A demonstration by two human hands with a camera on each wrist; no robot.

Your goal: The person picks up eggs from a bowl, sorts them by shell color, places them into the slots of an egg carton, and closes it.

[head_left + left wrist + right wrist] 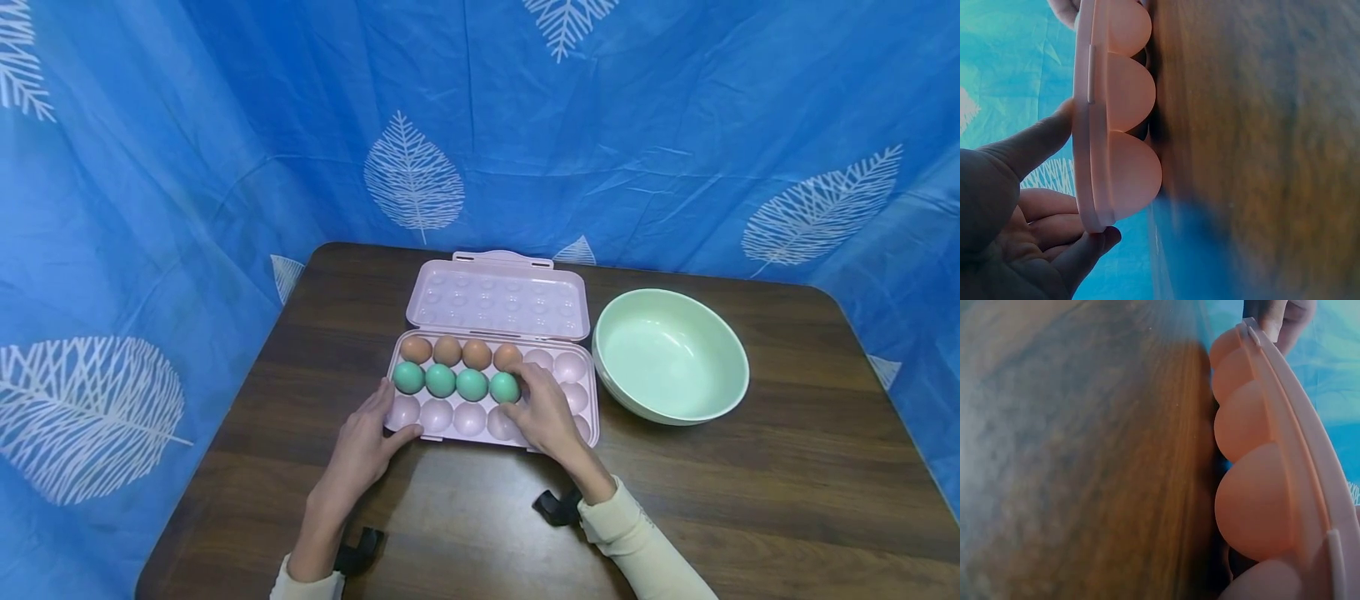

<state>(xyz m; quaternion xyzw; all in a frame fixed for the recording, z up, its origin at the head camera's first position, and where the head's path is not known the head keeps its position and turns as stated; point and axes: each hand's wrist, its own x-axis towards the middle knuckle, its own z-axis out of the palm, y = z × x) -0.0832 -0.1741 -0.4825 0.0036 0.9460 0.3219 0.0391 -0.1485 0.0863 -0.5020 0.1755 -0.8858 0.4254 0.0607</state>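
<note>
A pink plastic egg carton (470, 419) lies open on the table, its lid (498, 300) folded back. Brown eggs (447, 351) fill cups in the back row, and green eggs (440, 381) line the middle row from the left. My left hand (358, 442) grips the front left corner; in the left wrist view the thumb presses the front rim and the fingers lie along the side. My right hand (547, 415) reaches over the carton, thumb and fingers pinching the rightmost green egg (504, 387) at its cup. The right wrist view shows mainly the carton's rounded cup undersides (1254, 500).
A large pale green bowl (671, 358) stands right beside the carton, with nothing inside. The dark wooden table (810, 467) backs onto a blue curtain (600, 167) with white leaf prints. Black straps (557, 507) sit at both wrists.
</note>
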